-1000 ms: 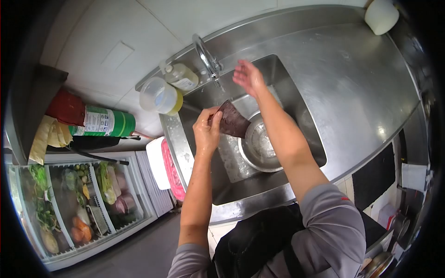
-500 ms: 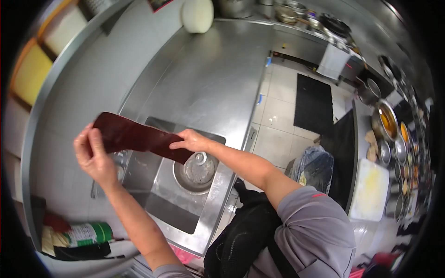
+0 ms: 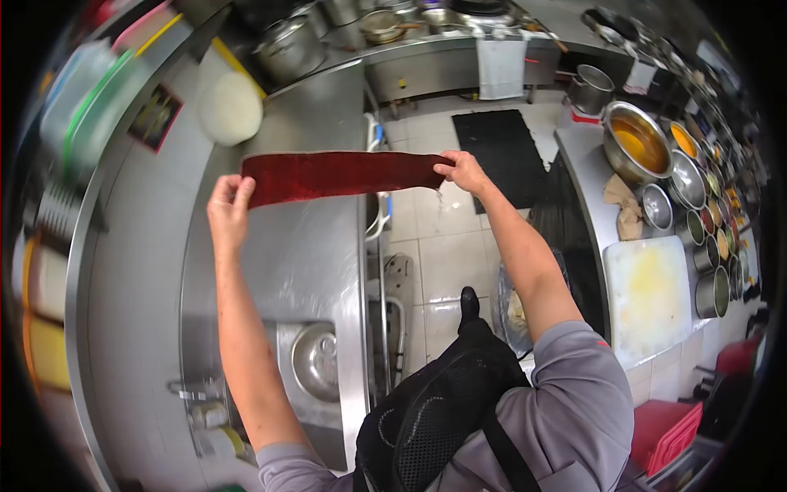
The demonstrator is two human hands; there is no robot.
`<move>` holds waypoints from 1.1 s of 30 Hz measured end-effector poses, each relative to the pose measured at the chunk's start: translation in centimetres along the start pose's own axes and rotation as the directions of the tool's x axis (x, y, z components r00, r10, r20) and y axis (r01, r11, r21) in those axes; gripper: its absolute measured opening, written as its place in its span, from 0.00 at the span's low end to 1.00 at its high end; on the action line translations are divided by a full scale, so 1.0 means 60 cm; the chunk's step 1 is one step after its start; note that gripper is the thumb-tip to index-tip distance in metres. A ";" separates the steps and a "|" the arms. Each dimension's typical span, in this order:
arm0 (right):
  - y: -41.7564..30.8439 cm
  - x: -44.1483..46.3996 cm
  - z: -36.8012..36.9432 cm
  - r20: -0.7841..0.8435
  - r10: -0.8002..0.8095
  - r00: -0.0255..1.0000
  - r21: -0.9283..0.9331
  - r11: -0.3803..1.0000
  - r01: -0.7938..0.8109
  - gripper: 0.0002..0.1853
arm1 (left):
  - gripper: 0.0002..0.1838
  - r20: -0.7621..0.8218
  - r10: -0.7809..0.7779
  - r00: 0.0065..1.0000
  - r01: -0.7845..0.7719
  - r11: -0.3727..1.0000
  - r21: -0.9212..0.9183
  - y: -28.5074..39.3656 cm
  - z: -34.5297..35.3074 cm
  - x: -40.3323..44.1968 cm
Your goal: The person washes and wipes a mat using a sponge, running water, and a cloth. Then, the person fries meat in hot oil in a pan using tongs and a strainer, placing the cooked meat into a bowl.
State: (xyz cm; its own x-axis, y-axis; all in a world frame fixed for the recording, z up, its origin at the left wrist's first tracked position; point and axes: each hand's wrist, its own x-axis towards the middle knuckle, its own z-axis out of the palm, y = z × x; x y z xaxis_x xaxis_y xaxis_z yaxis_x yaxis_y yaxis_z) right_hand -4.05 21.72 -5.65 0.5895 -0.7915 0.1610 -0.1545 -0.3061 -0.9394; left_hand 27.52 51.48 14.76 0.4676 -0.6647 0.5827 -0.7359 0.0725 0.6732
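Between my two hands stretches a long, flat, dark red strip (image 3: 336, 174), floppy and wet; I cannot make out its material. My left hand (image 3: 229, 205) pinches its left end, thumb on the near face. At the other end, my right hand (image 3: 463, 170) grips the narrower corner, with water dripping below it. The strip is held up above the steel counter (image 3: 283, 246) and partly over the floor. Nearer to me, a round metal bowl (image 3: 305, 377) sits in the sink (image 3: 288, 334), partly behind my left forearm.
To the right, a counter carries a white cutting board (image 3: 648, 307), a large bowl of orange liquid (image 3: 631, 141) and several metal containers. A lined bin (image 3: 512, 316) stands by my right arm. A black mat (image 3: 500, 156) lies on the tiled floor. Pots (image 3: 291, 49) stand at the back.
Both hands have carried the strip from over the sink, away from me and rightward relative to the counter. It is now stretched nearly level. My view has turned right.
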 end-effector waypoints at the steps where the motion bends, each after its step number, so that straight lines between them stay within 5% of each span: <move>1: 0.042 0.028 -0.041 -0.066 0.039 0.997 -0.029 0.999 -0.041 0.12 | 0.11 0.094 -0.033 0.995 0.031 0.999 0.024 -0.025 0.053 0.030; 5: 0.093 0.109 -0.206 -0.250 0.071 0.966 -0.122 0.987 -0.104 0.10 | 0.13 0.232 -0.086 0.969 0.052 0.988 0.148 -0.111 0.248 0.133; 9: 0.078 0.195 -0.330 -0.350 -0.077 0.934 -0.262 0.965 -0.018 0.10 | 0.14 0.216 -0.048 0.975 0.032 0.997 0.073 -0.128 0.383 0.234; 13: 0.050 0.267 -0.425 -0.364 -0.149 0.919 -0.348 0.938 0.015 0.10 | 0.14 0.156 -0.030 0.987 0.038 0.998 -0.049 -0.156 0.483 0.336; 16: 0.101 0.322 -0.471 -0.312 -0.241 0.919 -0.478 0.876 0.068 0.12 | 0.13 0.302 -0.002 0.953 0.026 0.997 -0.074 -0.218 0.563 0.380; 18: 0.162 0.351 -0.484 -0.248 -0.144 0.958 -0.563 0.826 -0.022 0.14 | 0.13 0.285 0.000 0.958 0.022 0.997 -0.075 -0.216 0.617 0.391; 20: 0.188 0.376 -0.506 -0.236 -0.010 0.972 -0.438 0.894 -0.097 0.12 | 0.13 0.297 -0.051 0.953 0.082 0.992 -0.094 -0.239 0.662 0.425; 22: 0.158 0.396 -0.545 -0.358 -0.152 0.921 -0.523 0.850 -0.063 0.10 | 0.12 0.320 -0.048 0.946 0.091 0.989 -0.121 -0.219 0.707 0.500; 26: 0.138 0.410 -0.642 -0.428 -0.364 0.828 -0.767 0.630 -0.119 0.10 | 0.09 0.338 0.290 0.896 -0.187 0.934 -0.306 -0.110 0.779 0.623; 28: 0.205 0.396 -0.681 -0.423 -0.213 0.880 -0.728 0.659 -0.191 0.10 | 0.07 0.339 0.461 0.820 -0.329 0.865 -0.380 -0.072 0.847 0.668; 33: 0.317 0.371 -0.722 -0.634 0.105 0.766 -0.463 0.742 -0.485 0.10 | 0.06 0.428 0.655 0.623 -0.466 0.750 -0.470 0.041 1.039 0.757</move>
State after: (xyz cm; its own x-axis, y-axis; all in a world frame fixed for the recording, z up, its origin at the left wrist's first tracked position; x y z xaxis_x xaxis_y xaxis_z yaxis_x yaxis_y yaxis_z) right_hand -28.22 -24.65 -6.79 -0.0674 -0.9740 0.2162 -0.7679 -0.0877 -0.6345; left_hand 16.41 -24.89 14.46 -0.4006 -0.6849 0.6087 -0.5397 0.7132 0.4472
